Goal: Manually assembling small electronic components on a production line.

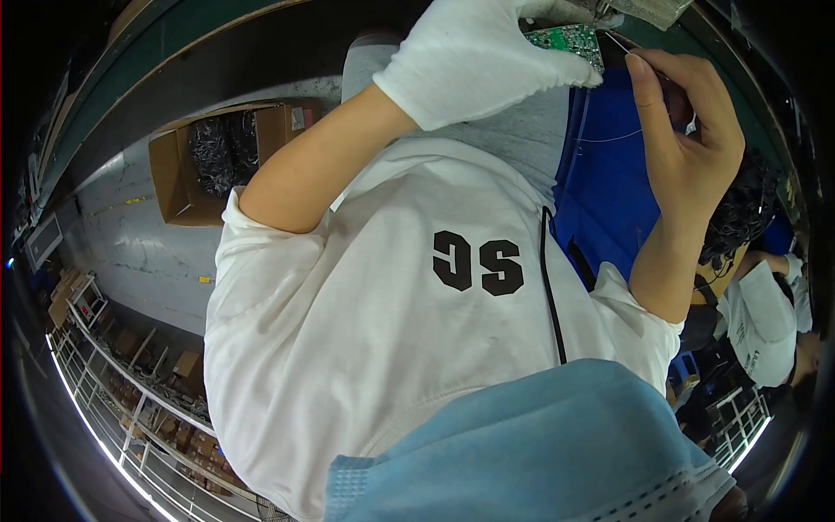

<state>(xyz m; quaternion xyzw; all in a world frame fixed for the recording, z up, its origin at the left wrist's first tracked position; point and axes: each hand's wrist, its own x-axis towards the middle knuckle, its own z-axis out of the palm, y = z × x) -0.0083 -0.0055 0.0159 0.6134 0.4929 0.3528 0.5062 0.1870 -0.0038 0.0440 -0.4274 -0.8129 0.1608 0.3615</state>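
The board (570, 39), green and densely populated, was found at the top of the head view, above the wearer's lap, and was gripped at its edge by the white-gloved left hand (478, 70), the thumb laid along its near side; the far fingers were partly cut off by the frame. By the bare right hand (691, 143) a thin, pale wire (618, 43) was pinched between thumb and index finger, its tip directed at the board's right edge; whether contact was made could not be told. A fine strand (609, 139) was noted below that hand; whether it joined the wire could not be established. The step in hand was judged to be fine work with the wire at the board's edge. The next move was judged to call for a steady board and small fingertip adjustments of the tip, slipping off being the likely fault. Writing: two large black characters were observed on the white shirt (383, 287), legible but not transcribed; dark print on a co-worker's shirt (765, 326) was too small to be read. No brand was recorded.
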